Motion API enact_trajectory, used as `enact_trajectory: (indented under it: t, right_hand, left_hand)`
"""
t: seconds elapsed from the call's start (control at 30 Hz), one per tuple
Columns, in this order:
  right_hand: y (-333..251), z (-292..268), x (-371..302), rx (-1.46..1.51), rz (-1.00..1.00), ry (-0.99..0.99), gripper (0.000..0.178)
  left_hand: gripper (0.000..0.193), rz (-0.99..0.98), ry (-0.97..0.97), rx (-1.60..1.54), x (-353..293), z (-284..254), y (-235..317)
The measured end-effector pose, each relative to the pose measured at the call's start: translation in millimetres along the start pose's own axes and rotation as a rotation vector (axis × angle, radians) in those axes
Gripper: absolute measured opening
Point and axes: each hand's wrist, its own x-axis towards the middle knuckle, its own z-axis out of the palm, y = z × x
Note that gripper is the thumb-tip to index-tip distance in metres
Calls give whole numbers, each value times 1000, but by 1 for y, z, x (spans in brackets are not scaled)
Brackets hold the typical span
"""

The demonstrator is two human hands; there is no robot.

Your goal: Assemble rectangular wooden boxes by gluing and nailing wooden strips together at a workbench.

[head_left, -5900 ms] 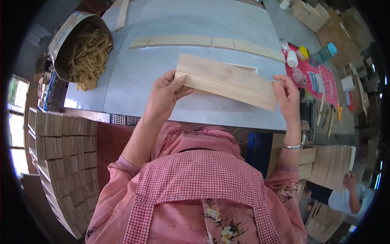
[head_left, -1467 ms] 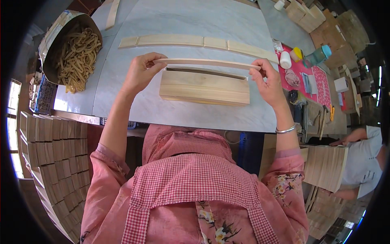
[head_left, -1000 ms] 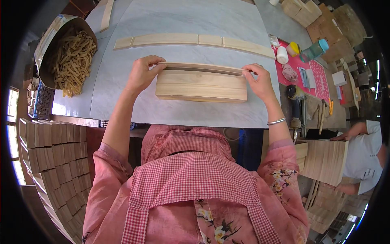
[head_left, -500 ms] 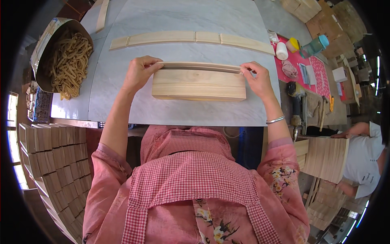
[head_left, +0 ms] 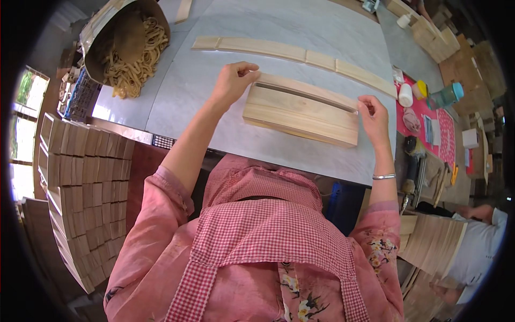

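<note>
Grey worktable (head_left: 300, 32) in a cluttered woodshop, seen from above. Near its front edge, a stack of pale wooden boards (head_left: 300, 115), lying flat and slightly askew to the table edge. Along the stack's far side, a thin wooden slat (head_left: 306, 90) set on edge, touching the boards. Left hand (head_left: 232, 81) at the slat's left end, fingers curled over and pinching it, thumb toward the stack. Right hand (head_left: 374, 115) at the right end, fingertips closed on the slat's end by the stack's corner, silver bangle (head_left: 384, 176) on the wrist. Further back on the table, well apart from the stack, a row of wooden strips (head_left: 295, 52) laid end to end. At the far left corner, a round tub of curled wood shavings (head_left: 131, 51). Right of the stack, a pink mat (head_left: 442, 134) with a white bottle (head_left: 406, 95) and a teal-capped bottle (head_left: 445, 95). Left of the table, tall stacks of cut wooden pieces (head_left: 80, 182). Lower right, more stacked boards (head_left: 434, 244) beside another person's sleeve (head_left: 477, 247).
</note>
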Motion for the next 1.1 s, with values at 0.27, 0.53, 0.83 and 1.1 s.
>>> enact_trajectory:
  t: [0.27, 0.53, 0.83, 1.1]
  right_hand:
    - [-4, 4, -7, -13, 103, 10, 7]
    - [20, 16, -8, -217, 57, 155, 7]
    - [-3, 37, -23, -257, 229, 305, 14]
    - [-19, 40, -34, -392, 332, 325, 17]
  left_hand:
    - [20, -210, 15, -155, -8, 2, 7]
    - [19, -119, -71, -74, 4, -2, -10]
    - [28, -157, 28, 38, -2, 0, -13]
    - [32, 3, 33, 304, 4, 1, -18]
